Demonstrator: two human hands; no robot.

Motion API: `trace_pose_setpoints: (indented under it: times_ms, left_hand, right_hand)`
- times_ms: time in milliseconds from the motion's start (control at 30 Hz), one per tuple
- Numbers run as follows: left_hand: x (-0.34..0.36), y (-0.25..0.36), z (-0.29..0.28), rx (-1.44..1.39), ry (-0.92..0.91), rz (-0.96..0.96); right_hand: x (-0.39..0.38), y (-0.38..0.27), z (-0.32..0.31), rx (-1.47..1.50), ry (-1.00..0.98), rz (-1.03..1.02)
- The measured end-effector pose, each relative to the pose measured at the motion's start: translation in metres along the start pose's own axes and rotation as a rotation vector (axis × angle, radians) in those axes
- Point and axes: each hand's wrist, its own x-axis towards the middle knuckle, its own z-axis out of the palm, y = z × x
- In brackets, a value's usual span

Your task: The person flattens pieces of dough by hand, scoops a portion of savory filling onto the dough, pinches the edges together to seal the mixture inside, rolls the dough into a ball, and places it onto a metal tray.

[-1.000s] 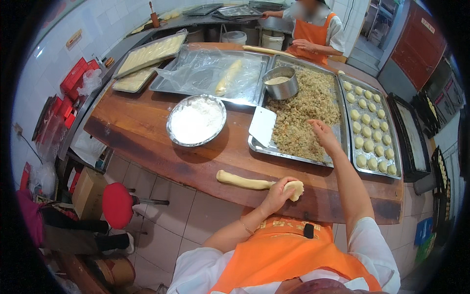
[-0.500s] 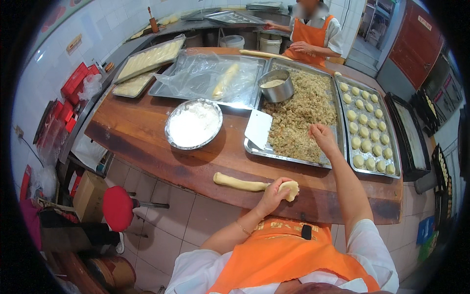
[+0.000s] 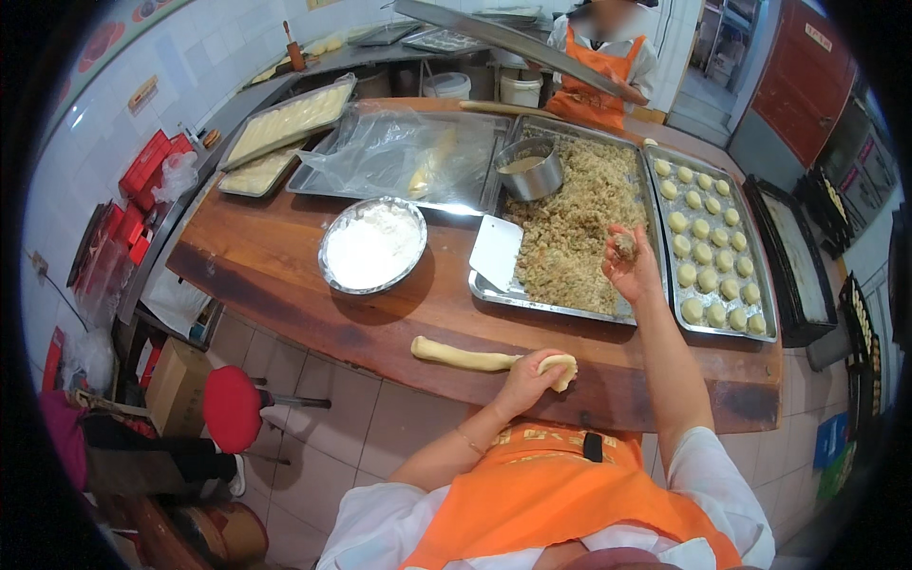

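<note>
My left hand [image 3: 535, 380] grips a flattened piece of pale dough [image 3: 559, 367] at the front of the wooden table [image 3: 285, 285], beside a dough roll [image 3: 451, 353]. My right hand [image 3: 629, 271] has turned palm up over the large tray of crumbly filling [image 3: 579, 209] and holds a small clump of filling [image 3: 624, 245] in curled fingers. A white scraper [image 3: 492, 249] and a steel pot [image 3: 527, 180] rest in that tray. A bowl of white flour [image 3: 370, 249] stands left of it. On the right, a tray [image 3: 682, 323] carries rows of round dough pieces.
A co-worker in an orange apron [image 3: 589, 104] holds a long metal tray [image 3: 508, 43] tilted across the far side. Stacked dough trays [image 3: 275, 123] and a plastic-covered tray [image 3: 323, 180] lie behind the bowl. A red stool [image 3: 230, 408] and another person's legs [image 3: 161, 456] are lower left.
My right hand has turned up from the filling with a clump in it. The co-worker has raised a metal tray. My left hand still grips the dough.
</note>
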Motion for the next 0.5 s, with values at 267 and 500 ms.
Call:
trace_pose_setpoints:
  times_ms: [267,500]
  left_hand:
    - [-0.001,0.004,0.003,0.058,0.035,0.046]
    - [0.001,-0.002,0.003,0.094,0.053,0.059]
  right_hand:
    - [0.009,0.014,-0.002,-0.249,0.121,-0.092]
    - [0.002,0.023,0.019,-0.547,0.217,-0.333]
